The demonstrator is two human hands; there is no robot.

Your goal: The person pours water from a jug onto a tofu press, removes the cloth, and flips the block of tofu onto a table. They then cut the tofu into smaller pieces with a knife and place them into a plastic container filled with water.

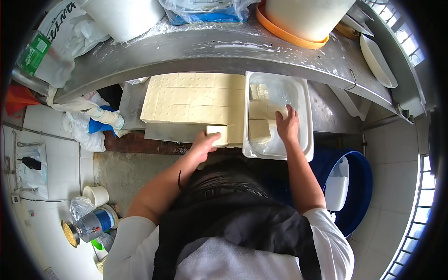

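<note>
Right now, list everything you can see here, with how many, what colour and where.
tofu slab: one, cream, scored into squares, on the steel counter
cut tofu block: one, cream, at the slab's near edge, under the left hand
plastic tub: one, clear white, right of the slab, several tofu pieces inside
steel shelf: one, grey, above the slab
white buckets: two on the shelf, the right one on an orange lid
blue barrel: one, on the floor at right
cloth bundle: white and blue, left of the counter
left hand: on the cut block
right hand: inside the tub, on a tofu piece
</note>
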